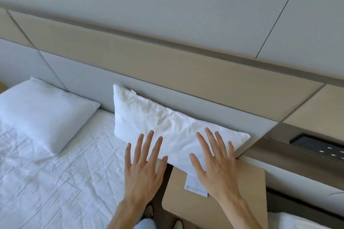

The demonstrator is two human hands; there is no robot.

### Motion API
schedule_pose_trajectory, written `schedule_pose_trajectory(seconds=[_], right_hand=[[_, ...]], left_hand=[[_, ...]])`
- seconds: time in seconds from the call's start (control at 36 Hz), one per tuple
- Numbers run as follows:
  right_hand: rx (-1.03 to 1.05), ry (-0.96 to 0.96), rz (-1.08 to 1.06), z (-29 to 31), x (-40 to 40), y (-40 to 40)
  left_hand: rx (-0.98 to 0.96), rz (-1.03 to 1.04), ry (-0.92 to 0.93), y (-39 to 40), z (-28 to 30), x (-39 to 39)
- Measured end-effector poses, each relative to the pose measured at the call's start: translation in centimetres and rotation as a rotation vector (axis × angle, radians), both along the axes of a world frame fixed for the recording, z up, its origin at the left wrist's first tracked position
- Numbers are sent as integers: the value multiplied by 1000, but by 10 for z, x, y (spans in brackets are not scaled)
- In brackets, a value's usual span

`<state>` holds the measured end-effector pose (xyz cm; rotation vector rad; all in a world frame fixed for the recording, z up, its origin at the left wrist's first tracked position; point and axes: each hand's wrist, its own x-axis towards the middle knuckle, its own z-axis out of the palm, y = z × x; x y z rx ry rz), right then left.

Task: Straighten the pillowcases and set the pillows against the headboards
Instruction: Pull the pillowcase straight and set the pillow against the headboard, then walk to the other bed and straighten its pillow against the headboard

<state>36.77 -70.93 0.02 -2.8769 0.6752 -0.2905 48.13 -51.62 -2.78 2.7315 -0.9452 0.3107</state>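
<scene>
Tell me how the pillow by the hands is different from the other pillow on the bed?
The near pillow stands propped up against the headboard; the far pillow lies flat on the bed. The near pillow looks crumpled and sticks out past the bed's edge over the bedside table, with a tag hanging; the far pillow looks smoother and stays on the mattress. Both are white.

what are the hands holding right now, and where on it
Nothing is gripped. Both the left hand and right hand are open with fingers spread over the near edge of the pillow leaning against the headboard.
</scene>
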Motion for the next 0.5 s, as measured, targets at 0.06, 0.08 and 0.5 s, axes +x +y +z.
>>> schedule_pose_trajectory(seconds=[0.06,0.08,0.5], right_hand=[[9,8,36,-3,0,2],[13,14,59,-5,0,2],[13,-18,473,15,35,95]], left_hand=[[7,47,9,8,2,-7],[11,76,13,11,2,-11],[36,439,-41,119,25,-63]])
